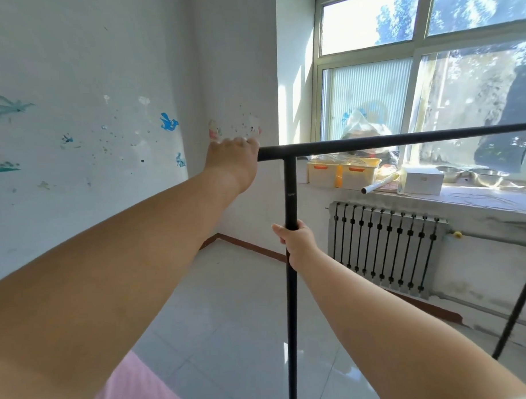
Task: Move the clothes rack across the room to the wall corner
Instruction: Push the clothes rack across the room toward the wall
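Observation:
The clothes rack point(397, 141) is a bare black metal frame with a horizontal top bar running right from the middle of the view and a vertical post going down to the floor. A second post shows at the far right edge. My left hand point(235, 158) grips the left end of the top bar. My right hand point(296, 243) is wrapped around the vertical post below the joint. The wall corner point(216, 235) lies straight ahead, beyond the rack, where the white walls meet the tiled floor.
A grey radiator point(385, 248) hangs under the window on the right. The windowsill point(479, 199) carries yellow boxes point(343, 172), a white box point(423, 180), a paper roll and metal bowls. The left wall has stickers. Glossy white floor tiles point(230, 320) stretch toward the corner.

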